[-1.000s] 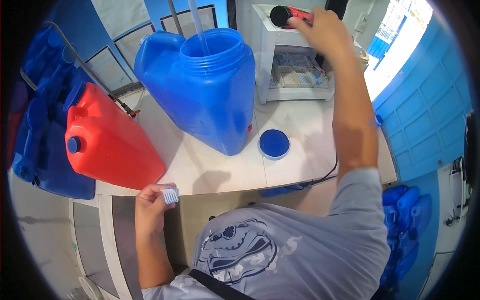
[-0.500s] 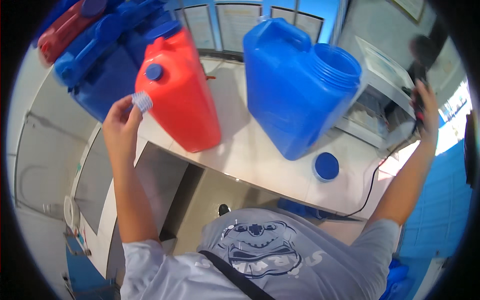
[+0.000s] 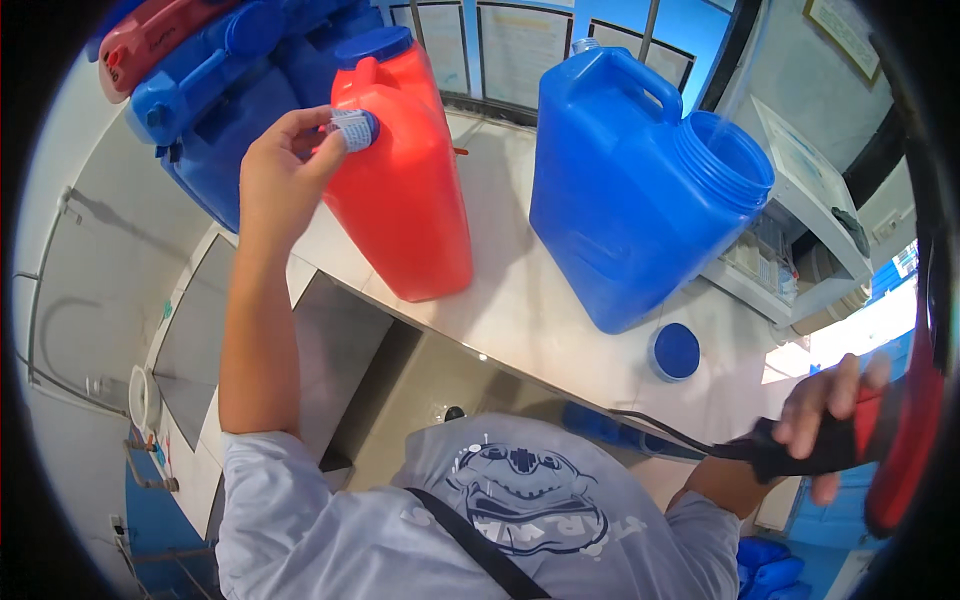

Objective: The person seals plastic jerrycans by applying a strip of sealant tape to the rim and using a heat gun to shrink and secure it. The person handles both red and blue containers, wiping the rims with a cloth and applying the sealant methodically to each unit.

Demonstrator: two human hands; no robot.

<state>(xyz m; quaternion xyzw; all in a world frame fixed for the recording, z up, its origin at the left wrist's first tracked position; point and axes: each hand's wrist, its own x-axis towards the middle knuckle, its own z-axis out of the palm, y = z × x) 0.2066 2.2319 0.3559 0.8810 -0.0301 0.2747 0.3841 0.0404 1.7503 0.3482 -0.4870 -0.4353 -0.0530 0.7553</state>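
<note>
My left hand (image 3: 290, 165) pinches a small clear plastic seal band (image 3: 352, 130) with white print. The band is at the small blue cap on the shoulder of a red jerry can (image 3: 410, 200); I cannot tell whether it encircles the cap. My right hand (image 3: 820, 410), low at the right, wraps the black handle of a corded red-and-black heat gun (image 3: 902, 450). Part of the gun runs off into the dark rim. A blue jerry can (image 3: 630, 210) stands upright right of the red one, its wide mouth uncapped. By its base lies a blue screw lid (image 3: 675, 352).
Both cans stand on a white tiled counter (image 3: 500, 330). Several blue jerry cans (image 3: 215, 150) and a red one (image 3: 150, 45) crowd the far left. A white cabinet (image 3: 800, 230) is behind the blue can. The gun's black cord (image 3: 655, 425) crosses the counter's front edge.
My left hand has moved right with the seal band, from beside the red can to its small cap. My right hand has brought the heat gun down and nearer to me.
</note>
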